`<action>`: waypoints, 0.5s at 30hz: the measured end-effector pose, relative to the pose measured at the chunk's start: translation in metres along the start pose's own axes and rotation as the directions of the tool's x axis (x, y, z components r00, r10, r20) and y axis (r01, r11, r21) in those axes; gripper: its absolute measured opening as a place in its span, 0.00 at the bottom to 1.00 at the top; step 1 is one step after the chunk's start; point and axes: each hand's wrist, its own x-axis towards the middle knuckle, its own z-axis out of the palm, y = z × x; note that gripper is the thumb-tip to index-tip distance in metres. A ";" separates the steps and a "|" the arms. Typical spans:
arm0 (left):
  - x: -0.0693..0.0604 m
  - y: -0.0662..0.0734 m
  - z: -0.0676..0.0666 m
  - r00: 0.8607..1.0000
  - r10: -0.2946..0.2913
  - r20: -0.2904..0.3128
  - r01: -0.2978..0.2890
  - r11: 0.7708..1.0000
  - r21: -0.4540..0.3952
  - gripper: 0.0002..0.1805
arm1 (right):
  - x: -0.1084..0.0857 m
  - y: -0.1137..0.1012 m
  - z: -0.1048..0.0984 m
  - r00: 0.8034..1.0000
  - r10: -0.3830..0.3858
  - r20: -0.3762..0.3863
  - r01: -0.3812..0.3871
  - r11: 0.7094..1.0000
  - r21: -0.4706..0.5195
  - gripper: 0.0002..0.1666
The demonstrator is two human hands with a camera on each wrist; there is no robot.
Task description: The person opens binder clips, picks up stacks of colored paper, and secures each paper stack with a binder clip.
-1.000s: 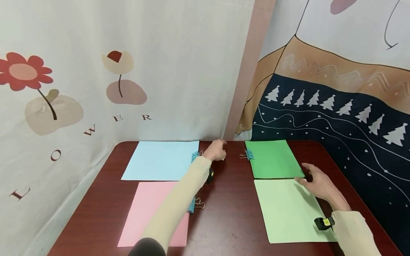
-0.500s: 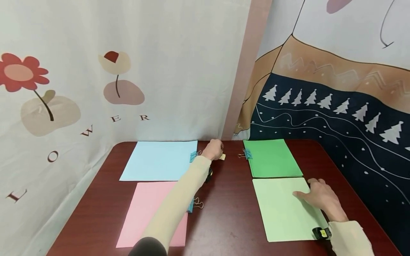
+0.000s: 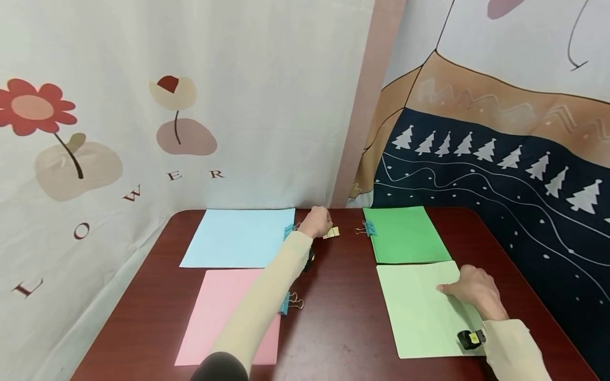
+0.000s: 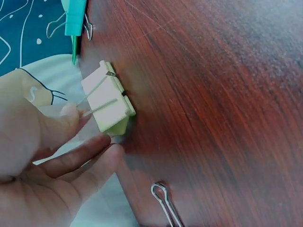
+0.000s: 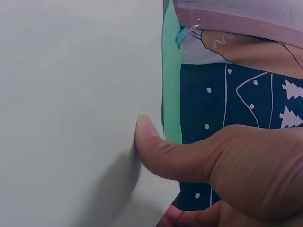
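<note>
At the table's far edge, my left hand (image 3: 315,222) pinches a pale yellow binder clip (image 4: 105,97) by its wire handles; in the left wrist view the clip's body sticks out past the fingertips. My right hand (image 3: 477,292) is at the right edge of the light green paper (image 3: 414,312). In the right wrist view the thumb (image 5: 173,158) lies on top of the sheet and other fingers show below its edge, gripping it. Just beyond lies darker green paper (image 3: 407,238) with a blue binder clip (image 3: 370,228) on its left side.
Light blue paper (image 3: 240,238) lies at the back left with a blue clip (image 3: 288,230) on its right edge. Pink paper (image 3: 224,312), also with a blue clip (image 3: 284,304), lies in front, partly under my left sleeve. Printed curtains (image 3: 267,106) stand behind the dark red table (image 3: 343,323).
The yellow clip, hidden at first, shows beside my left hand, whose pointing finger has curled in. My right hand has moved down from the gap between the green papers to the light green paper's right edge.
</note>
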 end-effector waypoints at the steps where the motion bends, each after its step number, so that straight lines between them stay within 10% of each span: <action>1: 0.001 0.000 0.000 1.000 0.001 0.007 -0.001 1.000 -0.006 0.26 | 0.000 0.000 -0.001 1.000 0.007 0.009 -0.007 1.000 -0.002 0.42; 15: -0.008 0.001 -0.005 1.000 0.001 -0.009 -0.002 0.989 -0.146 0.08 | 0.002 0.006 -0.010 0.984 0.088 0.156 -0.112 0.982 0.152 0.52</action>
